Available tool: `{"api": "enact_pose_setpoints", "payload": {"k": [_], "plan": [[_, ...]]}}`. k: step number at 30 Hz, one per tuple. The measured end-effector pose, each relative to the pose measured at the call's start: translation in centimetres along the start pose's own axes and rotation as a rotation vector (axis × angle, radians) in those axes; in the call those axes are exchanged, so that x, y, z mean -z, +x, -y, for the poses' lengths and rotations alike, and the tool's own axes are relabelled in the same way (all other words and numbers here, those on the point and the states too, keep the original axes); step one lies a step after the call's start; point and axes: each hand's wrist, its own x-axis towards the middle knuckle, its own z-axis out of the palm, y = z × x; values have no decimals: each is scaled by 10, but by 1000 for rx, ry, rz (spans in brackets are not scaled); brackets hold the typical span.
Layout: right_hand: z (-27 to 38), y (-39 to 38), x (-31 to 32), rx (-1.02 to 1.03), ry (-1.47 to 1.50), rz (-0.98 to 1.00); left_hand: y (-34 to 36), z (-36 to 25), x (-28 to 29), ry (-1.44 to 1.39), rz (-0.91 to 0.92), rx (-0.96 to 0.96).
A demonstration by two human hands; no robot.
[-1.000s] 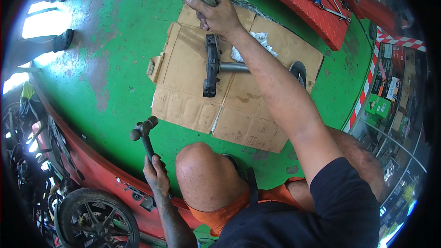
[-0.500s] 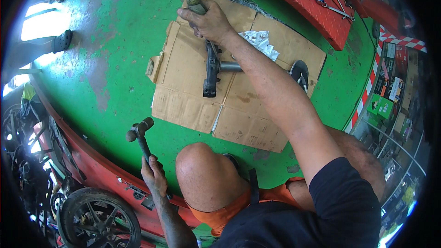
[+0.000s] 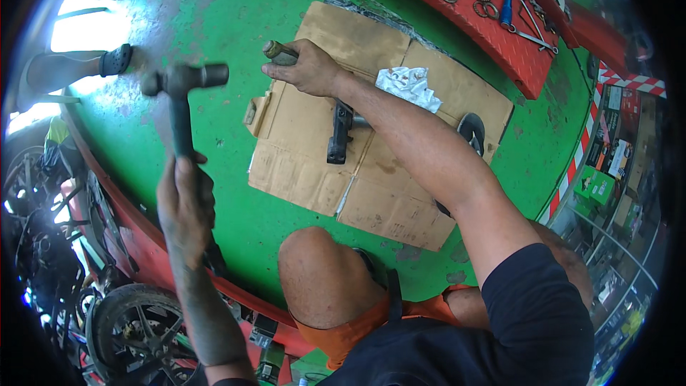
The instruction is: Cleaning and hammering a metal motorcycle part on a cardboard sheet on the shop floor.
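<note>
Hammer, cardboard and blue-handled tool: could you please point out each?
Hammer (image 3: pixel 181 123), head view: upper part of handle.
Cardboard (image 3: pixel 382 191), head view: bare lower middle.
Blue-handled tool (image 3: pixel 506 13), head view: its blue handle.

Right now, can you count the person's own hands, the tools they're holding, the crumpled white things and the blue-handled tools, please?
Own hands: 2, the left hand and the right hand
Hammer: 1, in the left hand
Rod-like tool: 1, in the right hand
Crumpled white thing: 1, on the cardboard
Blue-handled tool: 1, on the red platform
Total: 6
</note>
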Motion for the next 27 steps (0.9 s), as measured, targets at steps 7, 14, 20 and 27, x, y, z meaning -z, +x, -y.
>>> {"api": "enact_pose_setpoints", "payload": {"k": [7, 14, 20, 27], "plan": [[4, -3, -5, -5, 2, -36, 42, -69, -21, 213, 210, 226], [0, 2, -2, -37, 42, 10, 67, -113, 84, 82, -182, -54], [-4, 2, 0, 49, 109, 32, 89, -57, 56, 783, -520, -1020], [4, -11, 40, -35, 40, -165, 0, -16, 24, -6, -236, 79]]}}
